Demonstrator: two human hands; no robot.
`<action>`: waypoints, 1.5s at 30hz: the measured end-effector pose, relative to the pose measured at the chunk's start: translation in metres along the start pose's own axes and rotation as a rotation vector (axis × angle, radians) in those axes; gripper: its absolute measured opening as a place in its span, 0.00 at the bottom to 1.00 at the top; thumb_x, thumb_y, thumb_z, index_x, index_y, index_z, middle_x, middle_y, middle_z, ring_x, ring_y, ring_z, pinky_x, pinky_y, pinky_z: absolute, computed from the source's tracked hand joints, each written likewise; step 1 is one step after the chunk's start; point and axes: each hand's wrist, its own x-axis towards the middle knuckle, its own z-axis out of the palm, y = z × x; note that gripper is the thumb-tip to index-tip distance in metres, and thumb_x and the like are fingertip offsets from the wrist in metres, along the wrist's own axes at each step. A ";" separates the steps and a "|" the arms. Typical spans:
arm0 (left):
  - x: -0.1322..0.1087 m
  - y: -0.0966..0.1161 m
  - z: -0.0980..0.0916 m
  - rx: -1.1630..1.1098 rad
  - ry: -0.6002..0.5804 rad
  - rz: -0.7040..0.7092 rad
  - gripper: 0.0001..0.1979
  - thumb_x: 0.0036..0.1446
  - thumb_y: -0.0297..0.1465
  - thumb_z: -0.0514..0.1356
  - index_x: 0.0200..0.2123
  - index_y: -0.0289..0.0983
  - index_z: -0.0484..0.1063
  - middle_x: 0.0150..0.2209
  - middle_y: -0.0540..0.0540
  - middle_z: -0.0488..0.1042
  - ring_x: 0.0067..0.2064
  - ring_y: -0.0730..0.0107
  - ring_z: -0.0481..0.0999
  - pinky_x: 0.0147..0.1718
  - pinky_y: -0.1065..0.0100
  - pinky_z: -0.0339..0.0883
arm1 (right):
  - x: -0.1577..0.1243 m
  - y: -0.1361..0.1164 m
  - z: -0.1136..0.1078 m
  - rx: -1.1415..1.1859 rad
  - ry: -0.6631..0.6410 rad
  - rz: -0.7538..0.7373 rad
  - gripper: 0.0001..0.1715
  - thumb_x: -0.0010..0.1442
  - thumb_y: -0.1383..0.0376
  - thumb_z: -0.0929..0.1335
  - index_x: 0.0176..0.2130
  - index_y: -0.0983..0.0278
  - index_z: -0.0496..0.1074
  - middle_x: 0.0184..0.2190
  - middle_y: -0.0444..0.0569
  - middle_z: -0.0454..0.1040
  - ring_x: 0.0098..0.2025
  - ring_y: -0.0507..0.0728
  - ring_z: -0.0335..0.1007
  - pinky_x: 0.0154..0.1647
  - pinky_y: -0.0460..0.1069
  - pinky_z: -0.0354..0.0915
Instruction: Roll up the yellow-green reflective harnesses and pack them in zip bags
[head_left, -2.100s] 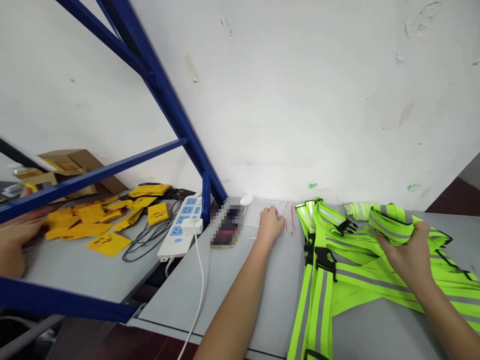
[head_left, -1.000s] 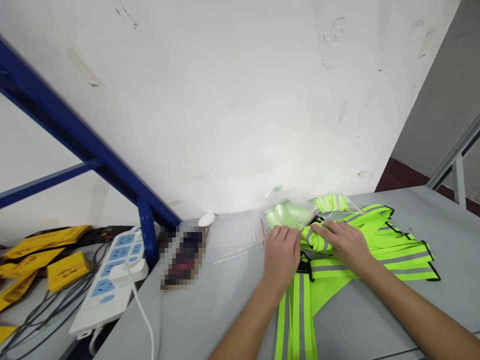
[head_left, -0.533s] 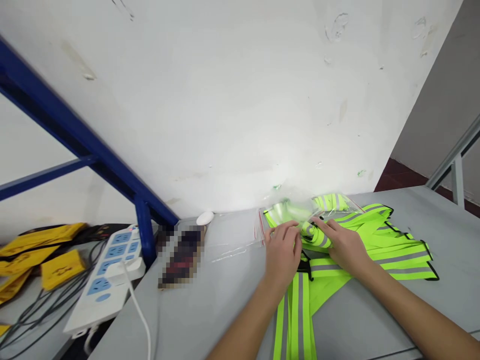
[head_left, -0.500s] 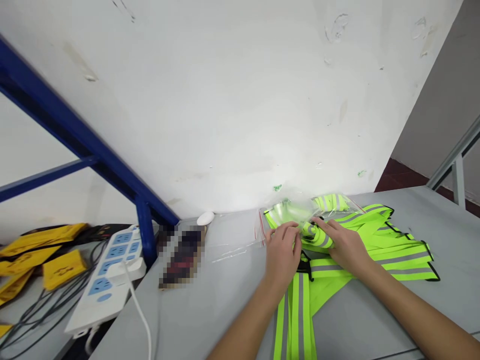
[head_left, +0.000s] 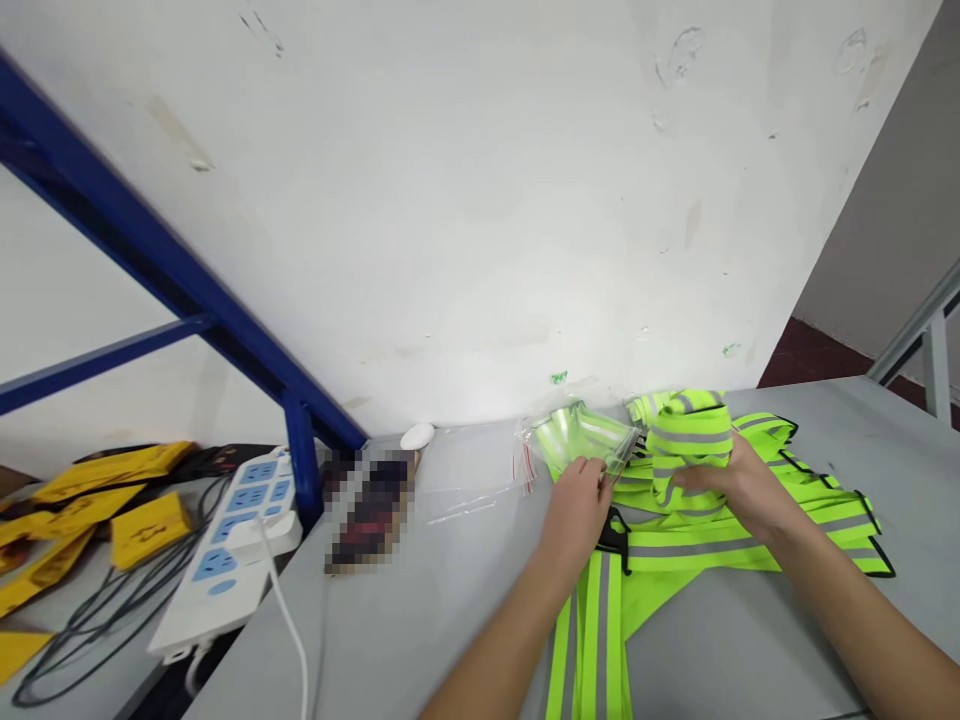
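My right hand [head_left: 754, 490] is closed around a rolled reflective strap [head_left: 688, 445], neon yellow-green with grey bands, holding it upright above the pile. My left hand [head_left: 576, 505] pinches the edge of a clear plastic bag [head_left: 621, 455], just left of the roll. Under and behind both hands lie loose reflective straps [head_left: 802, 520] with black-edged ends. A black buckle [head_left: 615, 540] sits by my left wrist, and more straps [head_left: 600, 640] hang down toward the front edge. Another bagged bundle [head_left: 566, 435] rests against the wall.
Flat clear bags [head_left: 465, 490] lie left of my hands, near a white oval object [head_left: 417, 436] and a blurred-out item [head_left: 371, 515]. A white power strip [head_left: 225, 560] with cables and yellow items [head_left: 150, 530] stand beyond a blue metal frame [head_left: 300, 460].
My right hand has lifted the rolled strap up and to the right, away from my left hand. The left hand now grips the bag's edge. The view has shifted slightly.
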 end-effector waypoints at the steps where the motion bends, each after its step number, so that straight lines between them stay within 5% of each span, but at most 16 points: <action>1: 0.001 0.000 0.000 0.021 -0.001 0.016 0.07 0.59 0.25 0.52 0.33 0.38 0.68 0.32 0.47 0.70 0.34 0.64 0.71 0.33 0.65 0.64 | 0.000 0.001 -0.001 0.045 0.016 0.033 0.23 0.40 0.65 0.75 0.40 0.63 0.76 0.36 0.50 0.80 0.37 0.64 0.76 0.35 0.55 0.71; 6: -0.002 0.001 -0.001 -0.012 0.082 0.061 0.08 0.61 0.26 0.51 0.31 0.37 0.67 0.31 0.47 0.70 0.32 0.66 0.70 0.30 0.67 0.63 | 0.003 0.021 0.005 0.105 -0.242 0.344 0.20 0.38 0.68 0.73 0.36 0.63 0.76 0.28 0.48 0.80 0.32 0.63 0.77 0.32 0.56 0.71; 11: -0.006 -0.006 -0.005 0.012 0.271 0.249 0.13 0.58 0.20 0.51 0.41 0.37 0.72 0.35 0.45 0.71 0.39 0.63 0.70 0.35 0.65 0.66 | 0.003 0.024 0.022 0.037 -0.460 0.324 0.28 0.39 0.71 0.73 0.43 0.64 0.75 0.34 0.47 0.80 0.36 0.59 0.75 0.34 0.49 0.69; 19: -0.005 -0.011 -0.011 0.055 0.479 0.500 0.12 0.61 0.22 0.53 0.42 0.39 0.74 0.37 0.44 0.73 0.41 0.63 0.68 0.40 0.62 0.62 | 0.006 0.023 0.017 -0.185 -0.397 0.122 0.32 0.41 0.72 0.72 0.49 0.60 0.73 0.44 0.45 0.77 0.43 0.62 0.72 0.42 0.52 0.67; 26: -0.006 -0.005 -0.014 0.155 0.487 0.469 0.11 0.61 0.21 0.54 0.41 0.39 0.74 0.36 0.46 0.75 0.39 0.64 0.67 0.36 0.63 0.55 | 0.002 0.016 0.013 -0.348 -0.442 -0.003 0.39 0.42 0.72 0.70 0.55 0.57 0.70 0.49 0.44 0.76 0.48 0.64 0.70 0.50 0.56 0.64; 36: -0.006 -0.004 -0.019 0.142 0.572 0.617 0.14 0.59 0.18 0.55 0.43 0.39 0.73 0.35 0.46 0.77 0.40 0.64 0.66 0.39 0.62 0.55 | 0.007 0.019 0.009 -0.101 -0.389 0.178 0.34 0.41 0.72 0.73 0.50 0.59 0.73 0.39 0.45 0.78 0.41 0.61 0.73 0.39 0.52 0.69; 45: -0.012 0.008 -0.013 0.079 0.579 0.706 0.17 0.58 0.17 0.55 0.43 0.43 0.75 0.34 0.47 0.77 0.39 0.65 0.66 0.43 0.59 0.56 | 0.006 0.027 0.015 -0.094 -0.341 0.164 0.29 0.43 0.71 0.74 0.47 0.61 0.73 0.37 0.45 0.78 0.36 0.58 0.73 0.34 0.50 0.68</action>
